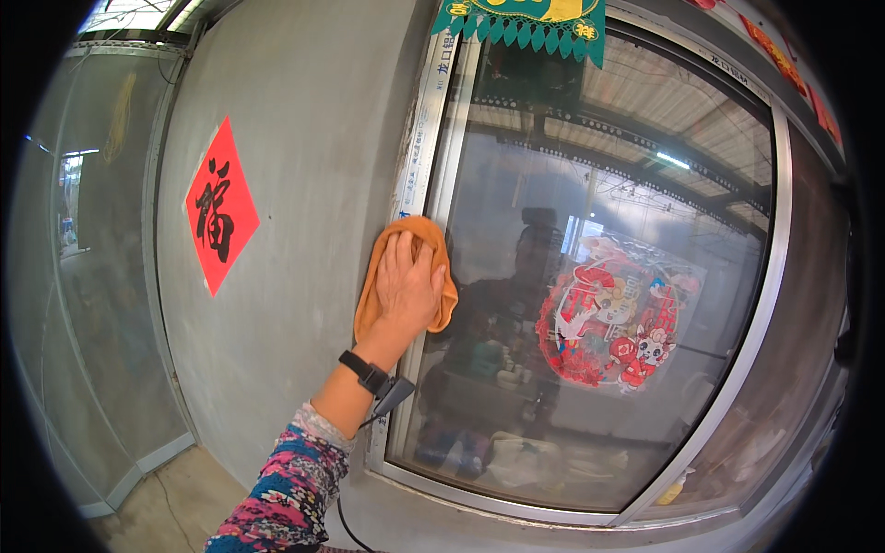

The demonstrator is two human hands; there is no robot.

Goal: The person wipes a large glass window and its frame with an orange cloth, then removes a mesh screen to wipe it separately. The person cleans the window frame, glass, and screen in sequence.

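My left hand (407, 284) presses an orange cloth (370, 297) flat against the left upright of a window frame (422, 161). Its fingers point upward and bend over the cloth, whose edges stick out on both sides. A black strap (365, 372) with a small dark device goes round the wrist, below which a flowered sleeve (293, 479) covers the forearm. Beside the cloth, the dark window glass (489, 304) reflects a roof and a figure. My right hand is out of the picture.
A red diamond-shaped paper (241, 224) hangs on the grey wall (304, 138) to the left. On the glass is a round, colourful sticker (604, 323). Above the window hangs a green fringed banner (516, 32). A mesh screen (106, 276) stands far left, and a black cable (343, 521) trails below my arm.
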